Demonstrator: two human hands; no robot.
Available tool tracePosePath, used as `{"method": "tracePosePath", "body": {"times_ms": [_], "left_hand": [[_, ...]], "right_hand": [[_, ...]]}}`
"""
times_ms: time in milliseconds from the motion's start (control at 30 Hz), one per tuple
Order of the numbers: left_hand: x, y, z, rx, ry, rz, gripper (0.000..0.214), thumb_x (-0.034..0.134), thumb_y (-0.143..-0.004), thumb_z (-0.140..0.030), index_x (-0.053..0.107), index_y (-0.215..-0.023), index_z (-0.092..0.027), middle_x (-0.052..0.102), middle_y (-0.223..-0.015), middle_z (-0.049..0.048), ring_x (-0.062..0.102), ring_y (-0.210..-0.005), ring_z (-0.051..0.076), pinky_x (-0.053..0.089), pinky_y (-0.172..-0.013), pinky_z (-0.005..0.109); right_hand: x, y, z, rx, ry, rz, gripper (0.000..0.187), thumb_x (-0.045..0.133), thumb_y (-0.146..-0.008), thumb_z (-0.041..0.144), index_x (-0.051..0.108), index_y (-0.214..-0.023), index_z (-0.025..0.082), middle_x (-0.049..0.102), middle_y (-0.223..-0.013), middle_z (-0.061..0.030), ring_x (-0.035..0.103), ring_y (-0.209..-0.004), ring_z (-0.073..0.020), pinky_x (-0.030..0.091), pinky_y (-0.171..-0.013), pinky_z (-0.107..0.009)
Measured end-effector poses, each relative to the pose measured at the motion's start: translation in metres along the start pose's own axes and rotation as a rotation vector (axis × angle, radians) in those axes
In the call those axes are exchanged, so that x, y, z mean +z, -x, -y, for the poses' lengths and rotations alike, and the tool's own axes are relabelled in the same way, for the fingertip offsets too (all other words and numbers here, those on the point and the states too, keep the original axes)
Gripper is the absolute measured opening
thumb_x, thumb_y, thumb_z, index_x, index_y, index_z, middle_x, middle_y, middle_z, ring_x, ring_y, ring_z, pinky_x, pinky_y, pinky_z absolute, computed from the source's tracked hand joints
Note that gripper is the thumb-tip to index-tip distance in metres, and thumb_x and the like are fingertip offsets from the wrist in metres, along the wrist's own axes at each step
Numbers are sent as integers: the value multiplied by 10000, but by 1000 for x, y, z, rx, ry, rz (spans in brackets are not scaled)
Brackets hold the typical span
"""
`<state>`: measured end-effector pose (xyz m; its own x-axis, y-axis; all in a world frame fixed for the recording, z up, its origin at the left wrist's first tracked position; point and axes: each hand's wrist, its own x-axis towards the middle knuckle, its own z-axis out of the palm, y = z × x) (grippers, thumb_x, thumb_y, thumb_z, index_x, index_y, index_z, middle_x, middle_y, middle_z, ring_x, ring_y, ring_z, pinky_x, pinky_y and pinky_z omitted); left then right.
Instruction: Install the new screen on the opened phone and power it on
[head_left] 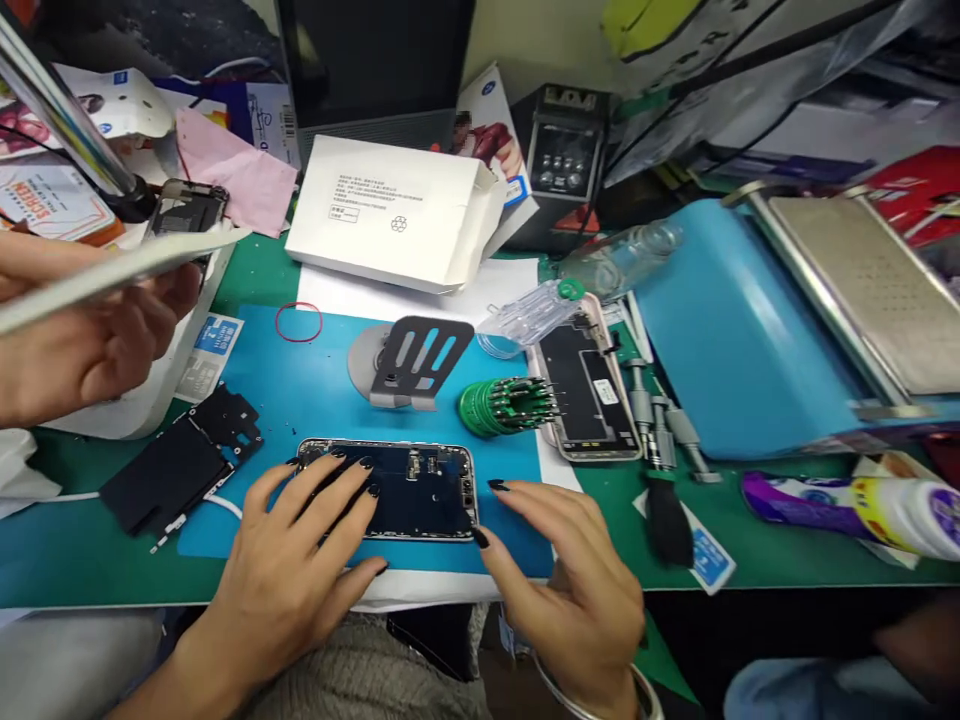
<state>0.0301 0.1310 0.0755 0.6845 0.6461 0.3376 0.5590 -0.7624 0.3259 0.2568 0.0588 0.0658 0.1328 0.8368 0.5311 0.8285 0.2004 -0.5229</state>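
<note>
An opened phone housing [420, 505] lies on the blue mat [289, 390], its dark inside facing up. My left hand [300, 560] rests over its left part, fingers stretched and touching it, thumb apart near the lower edge. At the right end is my right hand [574, 580], thumb and forefinger spread, with the thumb tip by the lower right corner. Neither hand grips anything. Behind the housing stand a grey slotted phone stand [424, 360] and a green holder [491, 408] full of screwdriver bits.
At left, another person's hand [112, 340] holds a flat white object [127, 268] above the bench. Nearby are dark phone parts [161, 470]. To the right lie another opened phone part [574, 385], screwdrivers [641, 400], a black brush [667, 520] and a purple-and-white bottle [810, 505]. A white box [382, 215] sits behind.
</note>
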Motion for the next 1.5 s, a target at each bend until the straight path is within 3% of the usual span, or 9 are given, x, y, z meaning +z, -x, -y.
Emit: {"method": "tracePosePath", "body": {"times_ms": [133, 267, 500, 767, 967, 1100, 1400, 1500], "left_hand": [[7, -7, -3, 24, -56, 27, 223, 561, -966, -298, 663, -1140, -202, 664, -1273, 23, 558, -1230, 277, 294, -1096, 450], [12, -8, 0, 87, -117, 46, 211, 542, -973, -251, 679, -1128, -212, 679, -1249, -3, 584, -1205, 252, 274, -1136, 433], [14, -8, 3, 103, -90, 21, 192, 546, -981, -246, 693, -1100, -212, 695, -1219, -24, 615, -1163, 223, 250, -1173, 415], [17, -5, 2, 64, -61, 21, 201, 552, -979, -259, 689, -1123, -226, 684, -1241, -25, 599, -1189, 223, 243, -1180, 418], [18, -3, 2, 70, -52, 13, 215, 573, -963, -248, 683, -1145, -217, 683, -1242, 2, 594, -1200, 226, 233, -1192, 429], [20, -1, 2, 66, -42, -3, 231, 588, -952, -245, 679, -1162, -213, 676, -1255, 14, 586, -1219, 227, 224, -1205, 432], [20, -3, 2, 73, -39, 2, 223, 579, -954, -240, 677, -1148, -196, 669, -1268, 8, 581, -1212, 235, 210, -1203, 432], [19, -4, 1, 72, -39, -10, 217, 579, -951, -235, 679, -1137, -187, 672, -1263, 15, 579, -1211, 240, 224, -1192, 434]], "right_hand": [[4, 3, 0, -87, -43, 76, 396, 705, -813, 125, 591, -1191, 97, 719, -1022, -152, 639, -1052, -281, 568, -873, -461], [9, 5, -1, -144, -54, 131, 480, 700, -826, 184, 542, -1272, 101, 726, -1073, -156, 622, -1136, -300, 540, -958, -533], [16, 4, -2, -196, -1, 132, 317, 690, -836, 178, 607, -1135, 111, 760, -1007, -124, 640, -1110, -288, 538, -967, -531], [18, 4, 1, -220, 31, 152, 280, 666, -861, 187, 610, -1122, 103, 761, -1036, -124, 621, -1124, -285, 514, -982, -525], [19, 1, 4, -296, 124, 243, 302, 621, -903, 283, 615, -1142, 99, 751, -1106, -117, 591, -1167, -300, 432, -1046, -522], [19, -2, 11, -283, 176, 240, 249, 611, -915, 249, 634, -1130, 125, 763, -1095, -80, 623, -1095, -269, 354, -1093, -482], [18, -7, 18, -221, 158, 312, 260, 527, -952, 205, 609, -1179, 108, 759, -1101, -89, 641, -981, -228, 354, -902, -408], [18, -7, 17, -223, 128, 304, 279, 544, -930, 205, 598, -1185, 104, 755, -1099, -96, 634, -1024, -248, 362, -914, -414]]}}
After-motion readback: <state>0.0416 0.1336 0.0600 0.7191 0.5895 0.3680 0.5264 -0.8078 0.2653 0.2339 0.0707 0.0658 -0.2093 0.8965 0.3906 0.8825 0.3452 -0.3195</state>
